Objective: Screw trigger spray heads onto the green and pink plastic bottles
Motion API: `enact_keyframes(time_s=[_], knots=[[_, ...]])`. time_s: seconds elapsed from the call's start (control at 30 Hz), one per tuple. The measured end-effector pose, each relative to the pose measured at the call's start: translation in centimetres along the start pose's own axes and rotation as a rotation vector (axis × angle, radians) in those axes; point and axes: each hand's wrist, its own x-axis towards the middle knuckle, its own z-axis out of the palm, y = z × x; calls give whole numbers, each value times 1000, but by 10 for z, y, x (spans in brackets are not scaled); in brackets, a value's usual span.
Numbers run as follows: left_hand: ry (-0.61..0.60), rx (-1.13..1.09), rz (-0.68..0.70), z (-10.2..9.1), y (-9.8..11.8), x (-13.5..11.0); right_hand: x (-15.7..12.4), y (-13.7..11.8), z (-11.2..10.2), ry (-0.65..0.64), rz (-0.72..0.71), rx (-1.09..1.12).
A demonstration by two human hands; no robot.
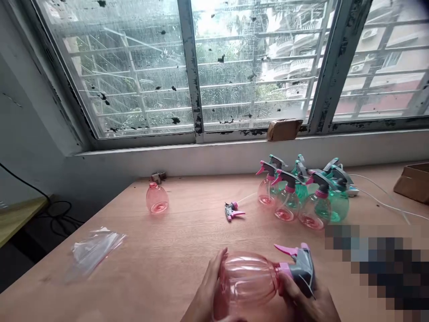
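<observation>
A clear pink spray bottle (248, 277) lies on its side close to me, its grey and pink trigger head (303, 268) pointing right. My left hand (208, 288) is closed round the bottle's base. With thumb and fingers at the pink collar, my right hand (310, 302) grips the neck end under the trigger head. Beyond them, a loose trigger sprayer (231, 211) with a thin tube lies on the table. An open-necked pink bottle (157, 198) stands upright at the back left, with no sprayer on it.
Several assembled pink spray bottles (286, 203) and green spray bottles (339, 203) cluster at the back right. A clear plastic bag (97, 250) lies at left. White cable (385, 201) and a brown cardboard box (414, 182) are at right. The wooden table (174, 250) meets the window wall.
</observation>
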Motion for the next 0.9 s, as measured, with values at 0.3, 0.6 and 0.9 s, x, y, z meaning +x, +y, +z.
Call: enact_keyframes(time_s=[0.3, 0.6, 0.9], knots=[[7, -266, -73, -2, 30, 4, 7, -12, -4, -191, -290, -17], [-19, -69, -84, 5, 30, 5, 13, 1, -5, -264, -166, 92], [-130, -6, -74, 1, 23, 16, 24, 12, -7, -267, -91, 250]])
